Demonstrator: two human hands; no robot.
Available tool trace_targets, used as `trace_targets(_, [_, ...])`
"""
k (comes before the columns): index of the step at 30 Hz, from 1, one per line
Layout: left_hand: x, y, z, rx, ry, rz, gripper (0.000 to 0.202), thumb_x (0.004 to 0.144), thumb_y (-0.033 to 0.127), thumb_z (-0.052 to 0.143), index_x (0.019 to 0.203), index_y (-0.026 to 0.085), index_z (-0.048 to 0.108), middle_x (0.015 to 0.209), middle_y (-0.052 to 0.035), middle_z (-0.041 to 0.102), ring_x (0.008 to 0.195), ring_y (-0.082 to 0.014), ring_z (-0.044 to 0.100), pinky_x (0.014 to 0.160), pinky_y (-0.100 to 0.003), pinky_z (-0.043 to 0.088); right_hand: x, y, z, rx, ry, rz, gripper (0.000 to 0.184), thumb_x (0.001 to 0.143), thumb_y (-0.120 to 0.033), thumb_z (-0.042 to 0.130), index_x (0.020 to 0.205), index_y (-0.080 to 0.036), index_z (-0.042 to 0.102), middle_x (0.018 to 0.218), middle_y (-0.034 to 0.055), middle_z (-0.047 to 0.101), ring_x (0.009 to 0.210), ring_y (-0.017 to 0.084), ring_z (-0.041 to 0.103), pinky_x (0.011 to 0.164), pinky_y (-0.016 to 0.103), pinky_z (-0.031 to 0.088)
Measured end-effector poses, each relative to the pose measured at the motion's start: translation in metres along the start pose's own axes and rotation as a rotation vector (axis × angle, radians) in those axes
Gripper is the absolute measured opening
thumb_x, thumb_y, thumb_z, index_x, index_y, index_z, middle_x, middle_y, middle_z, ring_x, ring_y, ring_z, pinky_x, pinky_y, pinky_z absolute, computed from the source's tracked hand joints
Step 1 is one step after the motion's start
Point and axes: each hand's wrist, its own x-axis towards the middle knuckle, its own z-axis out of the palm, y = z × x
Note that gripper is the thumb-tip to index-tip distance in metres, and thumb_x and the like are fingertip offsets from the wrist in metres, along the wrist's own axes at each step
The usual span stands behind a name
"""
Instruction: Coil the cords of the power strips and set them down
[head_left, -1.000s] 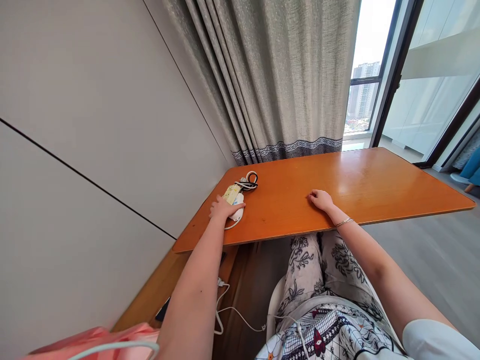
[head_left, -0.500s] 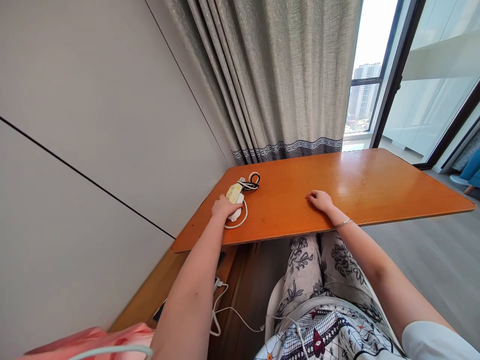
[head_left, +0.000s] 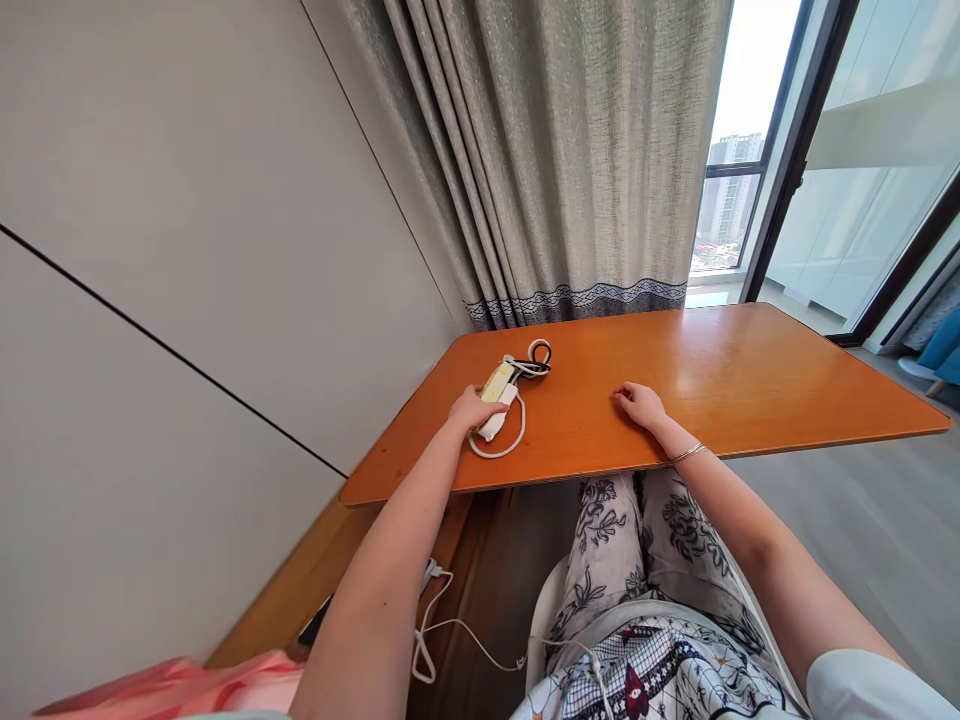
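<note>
The grip of the left hand [head_left: 471,408] is grasping the corded bundle [head_left: 495,392], a pale yellow part and a white part lying side by side; the thumb is crossing the white part, while the other fingers are mostly hiding behind it. Whether the tabletop [head_left: 697,365] is bearing the bundle's full weight is not showing. For good handling, the hold should be taking in both parts together, with the cables trailing freely: a white cable [head_left: 517,440] is bowing out toward the near edge, and black and white loops [head_left: 538,355] are lying toward the far edge.

The bundle is sitting in the tabletop's left portion, between the near edge and the far left corner. The left edge is running beside the wall [head_left: 225,250], so movement that way is looking cramped; more room is opening toward the right hand [head_left: 641,403], which is resting by the near edge, fingers curling inward, their contents hidden.
</note>
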Motion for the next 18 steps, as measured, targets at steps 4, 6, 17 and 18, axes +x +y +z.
trace_targets(4, [-0.018, 0.024, 0.016, -0.203, -0.129, 0.076, 0.072, 0.063, 0.032, 0.081, 0.128, 0.017, 0.054, 0.127, -0.0149, 0.067, 0.109, -0.0292, 0.067, 0.078, -0.034, 0.054, -0.001, -0.005, 0.004, 0.043, 0.145, -0.07, 0.049, 0.092, -0.034, 0.056, 0.138, -0.019, 0.05, 0.137, 0.0122, 0.055, 0.107, 0.02, 0.063, 0.092, 0.032, 0.05])
trace_targets(6, [-0.027, 0.037, 0.024, -0.268, -0.194, 0.139, 0.071, 0.061, 0.03, 0.081, 0.125, 0.017, 0.055, 0.124, -0.0135, 0.069, 0.104, -0.0269, 0.069, 0.075, -0.031, 0.054, -0.001, -0.008, 0.005, 0.058, 0.265, -0.147, 0.063, 0.091, -0.036, 0.057, 0.148, -0.018, 0.038, 0.151, 0.0147, 0.04, 0.125, 0.023, 0.055, 0.101, 0.036, 0.049])
trace_targets(17, [-0.055, 0.079, 0.036, -0.09, -0.358, 0.401, 0.078, 0.057, 0.031, 0.081, 0.13, 0.018, 0.053, 0.13, -0.011, 0.065, 0.115, -0.0285, 0.064, 0.095, -0.036, 0.05, 0.011, 0.006, 0.005, -0.149, 0.422, -0.301, 0.081, 0.083, -0.018, 0.055, 0.157, -0.018, 0.022, 0.162, 0.0146, 0.023, 0.147, 0.03, 0.025, 0.12, 0.05, 0.026])
trace_targets(18, [-0.056, 0.079, 0.034, -0.062, -0.354, 0.411, 0.079, 0.057, 0.032, 0.081, 0.131, 0.019, 0.053, 0.132, -0.0108, 0.064, 0.118, -0.0288, 0.062, 0.097, -0.036, 0.049, 0.012, 0.008, 0.005, -0.154, 0.439, -0.305, 0.079, 0.084, -0.018, 0.054, 0.156, -0.016, 0.023, 0.16, 0.0159, 0.027, 0.146, 0.031, 0.028, 0.119, 0.051, 0.027])
